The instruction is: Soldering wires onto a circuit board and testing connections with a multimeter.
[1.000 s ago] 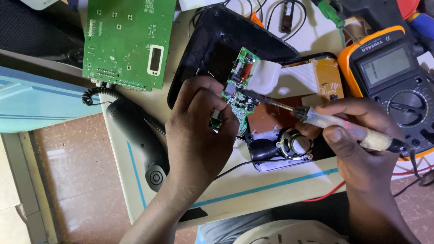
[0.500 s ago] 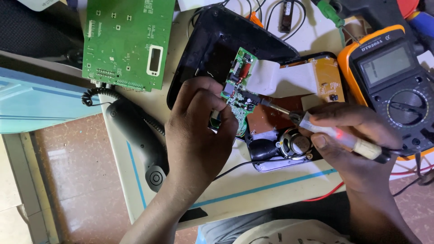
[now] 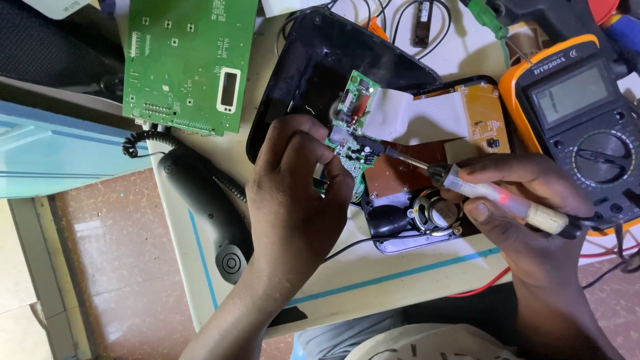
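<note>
My left hand (image 3: 293,193) pinches a small green circuit board (image 3: 352,127) and holds it tilted over an opened black telephone casing (image 3: 313,60). My right hand (image 3: 527,213) grips a soldering iron (image 3: 493,197) with a clear handle and a red glowing light; its metal tip touches the small board's lower part. A white ribbon cable (image 3: 420,113) runs from the small board to an orange-brown board (image 3: 483,117). A round speaker (image 3: 440,210) lies in the casing below the iron.
A large green circuit board (image 3: 190,63) lies at the upper left. A black telephone handset (image 3: 207,200) with a coiled cord lies left of my left hand. An orange-cased multimeter (image 3: 587,120) sits at the right. Wires trail along the table's edge (image 3: 373,293).
My right hand shifted slightly left, bringing the soldering iron's tip onto the small board. My left hand has stayed on the board.
</note>
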